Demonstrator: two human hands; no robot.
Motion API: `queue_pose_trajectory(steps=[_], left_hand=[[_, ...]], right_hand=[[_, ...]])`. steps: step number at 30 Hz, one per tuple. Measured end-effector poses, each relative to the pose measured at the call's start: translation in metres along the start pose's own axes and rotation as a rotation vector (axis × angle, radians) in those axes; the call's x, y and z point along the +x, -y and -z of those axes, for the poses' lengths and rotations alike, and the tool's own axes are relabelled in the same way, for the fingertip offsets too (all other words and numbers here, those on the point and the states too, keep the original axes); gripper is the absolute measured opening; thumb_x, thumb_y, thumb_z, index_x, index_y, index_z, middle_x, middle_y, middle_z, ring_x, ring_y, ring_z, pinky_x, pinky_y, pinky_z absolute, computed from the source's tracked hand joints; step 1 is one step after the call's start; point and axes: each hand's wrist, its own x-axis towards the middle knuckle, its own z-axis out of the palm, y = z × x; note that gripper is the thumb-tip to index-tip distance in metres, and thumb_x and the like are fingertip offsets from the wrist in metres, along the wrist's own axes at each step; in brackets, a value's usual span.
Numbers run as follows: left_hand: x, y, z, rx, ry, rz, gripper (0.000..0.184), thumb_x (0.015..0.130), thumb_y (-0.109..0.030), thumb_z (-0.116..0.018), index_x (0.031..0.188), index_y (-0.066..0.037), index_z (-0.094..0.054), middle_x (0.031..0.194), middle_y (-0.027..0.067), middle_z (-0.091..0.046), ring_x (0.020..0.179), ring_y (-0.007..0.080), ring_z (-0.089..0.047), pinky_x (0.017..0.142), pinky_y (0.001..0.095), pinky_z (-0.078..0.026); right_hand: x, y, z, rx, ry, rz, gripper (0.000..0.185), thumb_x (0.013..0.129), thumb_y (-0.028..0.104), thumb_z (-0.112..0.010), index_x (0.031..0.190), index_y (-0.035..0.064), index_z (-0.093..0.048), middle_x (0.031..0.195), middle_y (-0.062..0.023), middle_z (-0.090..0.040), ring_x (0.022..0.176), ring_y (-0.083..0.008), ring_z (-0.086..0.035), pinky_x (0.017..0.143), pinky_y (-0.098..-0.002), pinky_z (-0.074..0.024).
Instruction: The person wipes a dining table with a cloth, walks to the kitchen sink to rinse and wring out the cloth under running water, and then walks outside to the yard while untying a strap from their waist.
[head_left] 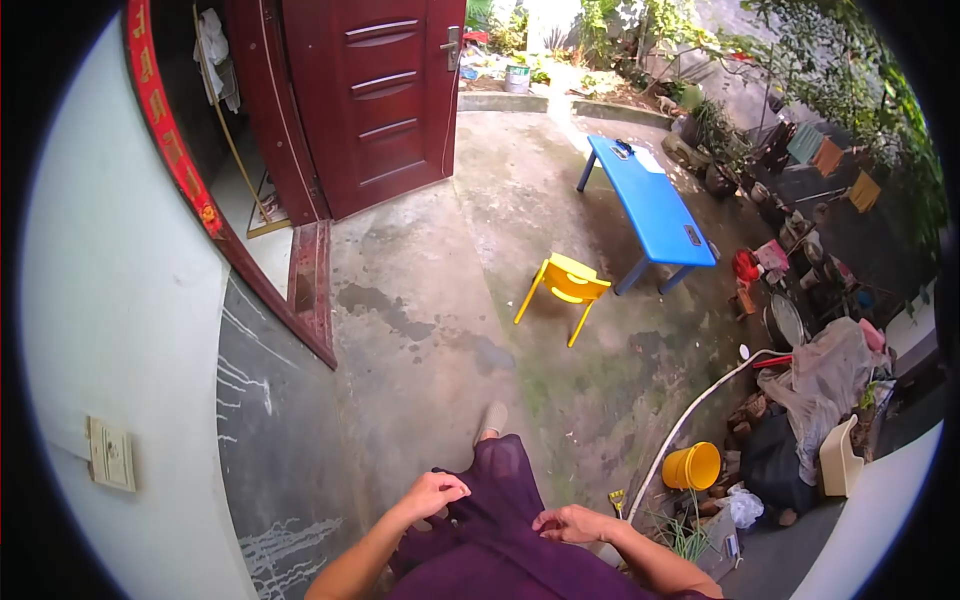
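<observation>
My left hand (436,494) is at the front of the purple skirt (505,540), its fingers curled and pressed together. Whether a fold of cloth is caught between them is hidden. On the other side, my right hand (574,524) lies against the same skirt, thumb and fingers pinched at the thin fabric. A foot in a light shoe (491,417) shows below the hem on the concrete.
A yellow chair (570,280) stands before a blue table (650,205) bearing papers and small dark items. To the left is an open dark red door (385,100). A white hose (690,410) runs past a yellow bucket (691,466) and piled clutter on the right.
</observation>
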Motion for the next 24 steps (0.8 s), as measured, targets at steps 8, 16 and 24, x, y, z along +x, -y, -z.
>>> queue_pose_trajectory(steps=[8, 16, 24], left_hand=[[0.159, -0.138, 0.090, 0.048, 0.197, 0.039, 0.028, 0.098, -0.021, -0.050, 0.114, -0.005, -0.067, 0.100, 0.0048, -0.068, 0.095, 0.0135, -0.063, 0.086, 0.0275, -0.048], [0.259, -0.228, 0.152, 0.233, 0.418, -0.060, 0.018, 0.087, -0.011, -0.067, 0.103, -0.006, -0.071, 0.092, 0.0036, -0.063, 0.085, 0.0114, -0.063, 0.076, 0.0248, -0.049], [0.427, -0.276, 0.225, 0.266, 0.445, -0.092, 0.025, 0.082, -0.009, -0.072, 0.106, -0.011, -0.070, 0.085, -0.0006, -0.054, 0.070, 0.0065, -0.052, 0.068, 0.0221, -0.046]], right_hand=[[0.074, -0.002, 0.214, 0.279, -0.132, -0.098, 0.018, 0.091, 0.019, -0.060, 0.100, 0.0048, -0.064, 0.081, -0.0029, -0.067, 0.072, -0.0107, -0.065, 0.070, -0.0275, -0.0520], [0.127, 0.015, 0.357, 0.154, 0.070, 0.040, 0.018, 0.082, 0.020, -0.064, 0.096, 0.0090, -0.065, 0.083, -0.0071, -0.069, 0.072, -0.0179, -0.066, 0.068, -0.0331, -0.0499], [0.207, 0.024, 0.475, 0.211, -0.143, -0.036, 0.018, 0.085, 0.021, -0.064, 0.097, 0.0080, -0.062, 0.078, -0.0010, -0.064, 0.071, -0.0149, -0.058, 0.062, -0.0327, -0.0463]])
